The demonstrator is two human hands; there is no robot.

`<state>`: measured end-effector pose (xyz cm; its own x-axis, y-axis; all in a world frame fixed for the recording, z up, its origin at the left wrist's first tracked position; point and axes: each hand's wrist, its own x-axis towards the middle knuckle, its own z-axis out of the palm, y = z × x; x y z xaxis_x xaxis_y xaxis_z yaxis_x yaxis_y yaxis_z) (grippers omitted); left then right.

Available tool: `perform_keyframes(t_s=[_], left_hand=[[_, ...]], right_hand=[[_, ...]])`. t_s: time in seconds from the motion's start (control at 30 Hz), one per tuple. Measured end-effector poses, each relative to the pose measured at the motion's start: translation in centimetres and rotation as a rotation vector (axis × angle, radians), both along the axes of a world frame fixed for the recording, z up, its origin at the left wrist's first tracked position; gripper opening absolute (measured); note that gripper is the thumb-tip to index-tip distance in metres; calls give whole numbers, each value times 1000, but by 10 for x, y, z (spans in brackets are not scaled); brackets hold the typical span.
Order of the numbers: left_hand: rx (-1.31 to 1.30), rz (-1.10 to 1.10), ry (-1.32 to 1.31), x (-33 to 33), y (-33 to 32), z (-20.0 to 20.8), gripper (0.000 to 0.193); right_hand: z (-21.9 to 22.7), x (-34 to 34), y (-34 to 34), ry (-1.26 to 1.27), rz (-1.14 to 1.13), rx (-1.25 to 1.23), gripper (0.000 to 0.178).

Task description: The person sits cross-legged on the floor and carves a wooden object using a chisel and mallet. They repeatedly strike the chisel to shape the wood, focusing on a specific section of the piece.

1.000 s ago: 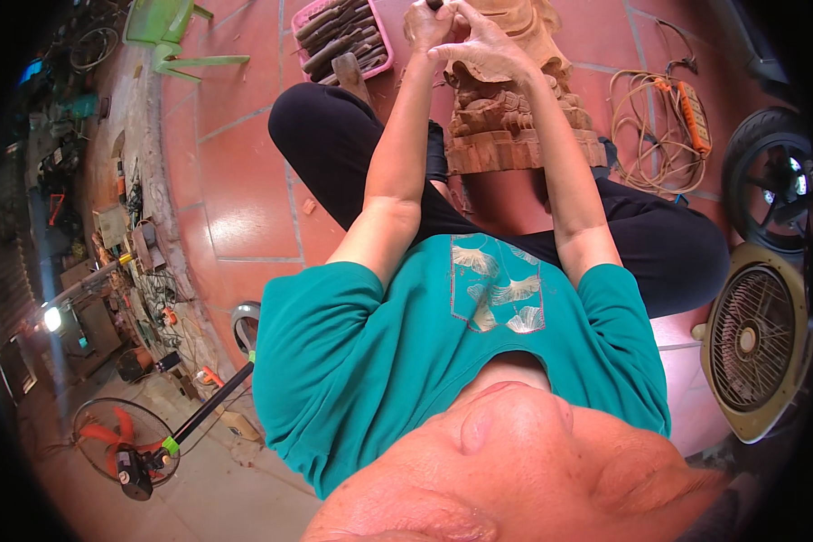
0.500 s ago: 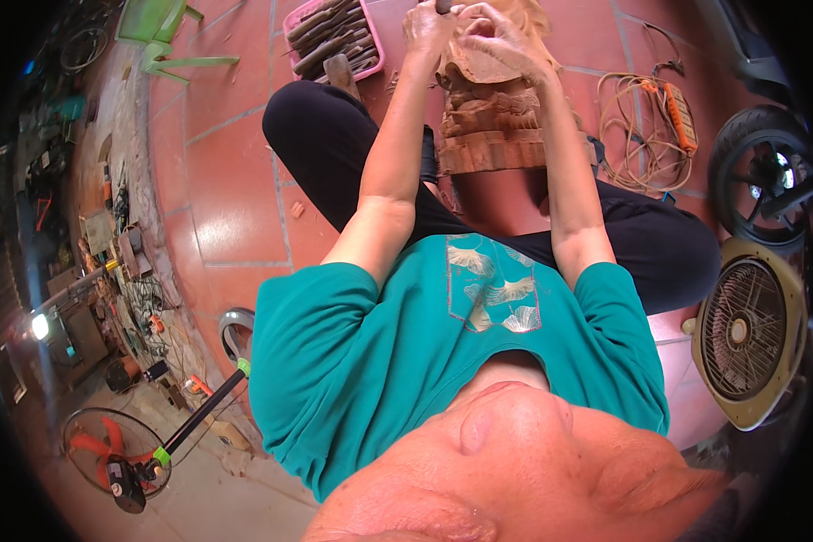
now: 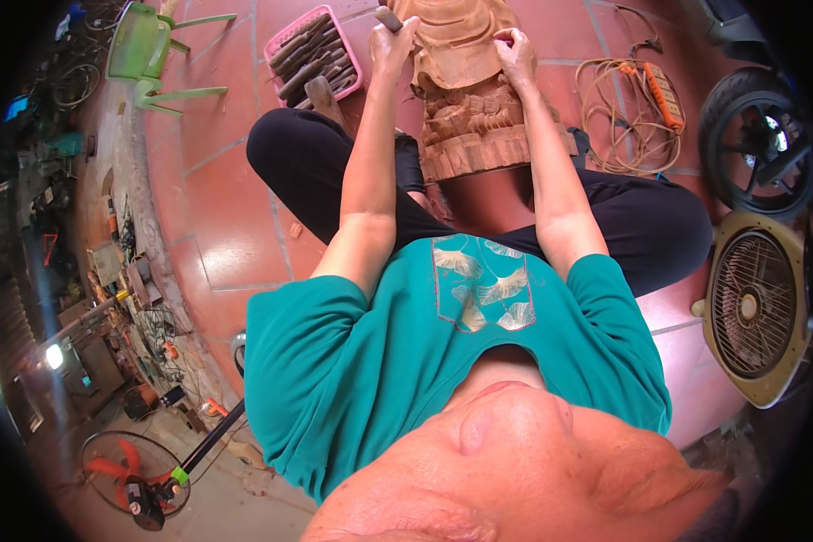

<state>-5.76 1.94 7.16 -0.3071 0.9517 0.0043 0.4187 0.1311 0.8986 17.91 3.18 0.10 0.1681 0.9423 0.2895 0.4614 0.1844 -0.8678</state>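
A carved reddish-brown wooden figure [image 3: 470, 117] lies on the floor between my legs, with flowing folds above a ridged base. My left hand [image 3: 390, 47] is closed around a carving chisel [image 3: 388, 19], over the figure's left side; the rounded wooden handle sticks out above the fist and the blade is not visible. Over the figure's right edge is my right hand [image 3: 516, 60], its fingers curled together. Whether a small thing is pinched in them I cannot see. A pink basket [image 3: 359, 65] full of wooden-handled tools [image 3: 313, 59] stands left of the left hand.
A wooden block [image 3: 323, 98] rests between the basket and my left knee. Right of the figure lie an orange power strip [image 3: 663, 97] and its coiled cord [image 3: 596, 113]. Beyond are a wheel [image 3: 757, 144] and a box fan [image 3: 752, 307]. A green chair [image 3: 140, 50] stands far left.
My hands have moved apart from close together over the figure. The left went left with the chisel; the right came nearer and its fingers curled in. The whole view has shifted slightly.
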Motion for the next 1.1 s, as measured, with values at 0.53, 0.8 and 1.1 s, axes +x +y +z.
perform_keyframes(t_s=[0.53, 0.8, 1.1], left_hand=[[73, -135, 390, 4, 4, -13, 32], [117, -38, 351, 2, 7, -10, 29], [105, 95, -151, 7, -2, 0, 26]], right_hand=[[-15, -7, 8, -125, -19, 32, 8], [-23, -8, 13, -106, -29, 70, 9], [-28, -5, 15, -114, -28, 57, 9]])
